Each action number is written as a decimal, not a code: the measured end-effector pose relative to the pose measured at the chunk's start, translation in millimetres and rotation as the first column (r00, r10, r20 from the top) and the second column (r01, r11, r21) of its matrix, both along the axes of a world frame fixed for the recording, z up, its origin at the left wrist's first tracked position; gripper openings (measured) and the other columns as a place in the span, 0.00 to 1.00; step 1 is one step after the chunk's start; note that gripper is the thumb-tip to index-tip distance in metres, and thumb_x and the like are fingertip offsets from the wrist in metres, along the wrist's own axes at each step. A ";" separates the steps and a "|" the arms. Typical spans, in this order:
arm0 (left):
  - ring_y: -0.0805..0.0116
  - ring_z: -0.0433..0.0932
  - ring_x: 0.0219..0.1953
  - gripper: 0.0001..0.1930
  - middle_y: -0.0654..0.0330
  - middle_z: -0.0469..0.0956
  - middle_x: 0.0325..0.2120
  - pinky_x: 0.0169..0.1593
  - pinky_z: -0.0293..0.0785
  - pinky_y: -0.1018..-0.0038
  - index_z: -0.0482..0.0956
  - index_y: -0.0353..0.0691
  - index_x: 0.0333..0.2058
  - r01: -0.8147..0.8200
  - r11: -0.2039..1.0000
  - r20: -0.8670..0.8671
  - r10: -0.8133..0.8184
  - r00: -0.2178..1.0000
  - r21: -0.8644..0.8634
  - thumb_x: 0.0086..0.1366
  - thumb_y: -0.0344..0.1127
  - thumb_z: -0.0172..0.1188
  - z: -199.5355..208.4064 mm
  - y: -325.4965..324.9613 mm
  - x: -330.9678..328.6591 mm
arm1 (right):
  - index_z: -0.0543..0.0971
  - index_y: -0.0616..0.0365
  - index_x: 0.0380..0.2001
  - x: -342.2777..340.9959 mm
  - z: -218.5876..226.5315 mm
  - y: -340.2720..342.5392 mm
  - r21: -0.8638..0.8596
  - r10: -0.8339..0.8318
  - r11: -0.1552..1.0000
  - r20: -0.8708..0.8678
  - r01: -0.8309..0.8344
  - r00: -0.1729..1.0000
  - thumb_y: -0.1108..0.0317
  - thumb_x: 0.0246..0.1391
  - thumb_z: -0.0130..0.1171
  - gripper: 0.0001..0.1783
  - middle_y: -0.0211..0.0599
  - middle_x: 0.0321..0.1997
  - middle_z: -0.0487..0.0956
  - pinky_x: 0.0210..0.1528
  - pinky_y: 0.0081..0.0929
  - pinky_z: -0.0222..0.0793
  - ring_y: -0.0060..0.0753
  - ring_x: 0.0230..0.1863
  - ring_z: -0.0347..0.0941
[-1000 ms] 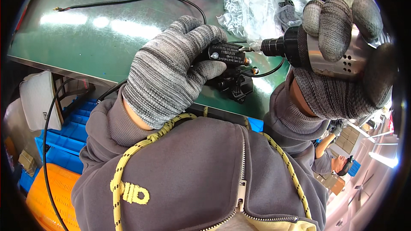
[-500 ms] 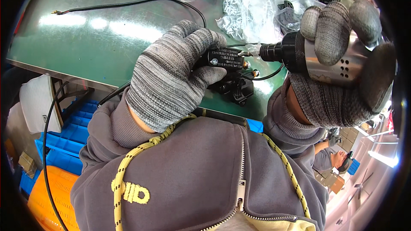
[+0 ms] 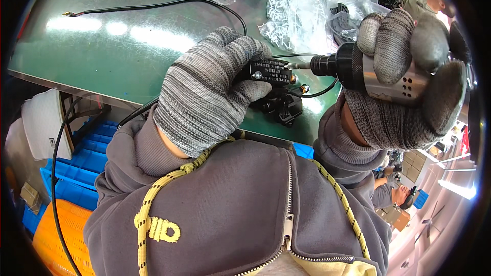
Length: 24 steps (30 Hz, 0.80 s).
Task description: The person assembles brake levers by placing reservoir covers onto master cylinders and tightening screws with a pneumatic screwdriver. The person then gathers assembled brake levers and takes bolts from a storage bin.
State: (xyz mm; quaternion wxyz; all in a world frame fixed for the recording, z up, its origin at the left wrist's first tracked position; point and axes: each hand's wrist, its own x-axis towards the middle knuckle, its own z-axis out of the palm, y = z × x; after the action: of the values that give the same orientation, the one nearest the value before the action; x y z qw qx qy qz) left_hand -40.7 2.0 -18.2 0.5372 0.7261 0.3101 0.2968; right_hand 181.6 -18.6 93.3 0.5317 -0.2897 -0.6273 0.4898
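My left hand (image 3: 204, 89), in a grey striped knit glove, pinches a small black box-shaped part (image 3: 270, 70) with raised lettering and a screw on its face. Around an electric screwdriver (image 3: 391, 79) with a silver and black body, my gloved right hand (image 3: 409, 66) is closed. The bit (image 3: 299, 66) points left and meets the right end of the black part, at a screw there. Just below lies another black part (image 3: 285, 106), partly behind the held one. A black cable (image 3: 189, 1) with bared wire ends runs off from behind my left hand.
Clear plastic bags, one full of screws (image 3: 294, 15), lie on the green table (image 3: 92, 66) at the far side. Blue crates (image 3: 76, 174) and an orange crate (image 3: 61, 235) stand below the table at left. Other people (image 3: 391, 194) show at the right.
The right hand's fingers have shifted slightly on the screwdriver, and its bit has moved a little. My left hand keeps its hold on the black part, almost unmoved.
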 end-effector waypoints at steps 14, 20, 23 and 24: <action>0.71 0.78 0.42 0.20 0.61 0.76 0.38 0.47 0.77 0.75 0.80 0.37 0.46 -0.006 1.000 0.001 0.006 1.000 0.012 0.52 0.21 0.71 -1.5 -0.8 1.4 | 0.69 0.49 0.59 2.8 -17.5 2.7 0.040 0.100 0.994 -0.096 -0.097 0.990 0.57 0.66 0.50 0.21 0.34 0.52 0.76 0.45 0.39 0.74 0.35 0.36 0.77; 0.69 0.79 0.41 0.20 0.58 0.77 0.38 0.47 0.78 0.74 0.80 0.36 0.45 -0.037 0.997 -0.031 0.039 0.999 0.064 0.51 0.24 0.72 1.7 1.0 0.7 | 0.71 0.45 0.57 -4.7 -14.2 11.1 0.033 0.116 0.993 -0.041 -0.115 0.992 0.58 0.62 0.58 0.21 0.30 0.50 0.74 0.45 0.38 0.71 0.30 0.35 0.75; 0.68 0.80 0.41 0.20 0.57 0.78 0.38 0.47 0.78 0.73 0.80 0.37 0.45 -0.024 0.995 -0.059 0.030 0.998 0.097 0.52 0.25 0.72 0.9 1.0 3.0 | 0.73 0.40 0.53 -4.6 -11.7 24.3 -0.020 0.321 0.946 -0.093 -0.324 0.943 0.55 0.52 0.70 0.27 0.26 0.50 0.71 0.48 0.35 0.70 0.26 0.34 0.73; 0.68 0.80 0.41 0.20 0.57 0.78 0.38 0.47 0.78 0.73 0.80 0.37 0.45 -0.020 0.995 -0.063 0.026 0.998 0.098 0.52 0.25 0.71 2.6 1.4 4.3 | 0.75 0.53 0.51 -16.5 -8.3 27.2 0.092 0.232 0.970 -0.050 -0.226 0.972 0.58 0.54 0.68 0.24 0.34 0.46 0.76 0.41 0.30 0.74 0.27 0.32 0.75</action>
State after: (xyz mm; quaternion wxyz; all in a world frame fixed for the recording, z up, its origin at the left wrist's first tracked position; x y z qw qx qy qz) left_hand -36.5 3.4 -15.6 0.4876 0.7569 0.3207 0.2941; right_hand 165.1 8.6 85.0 0.5021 -0.1775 -0.6606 0.5292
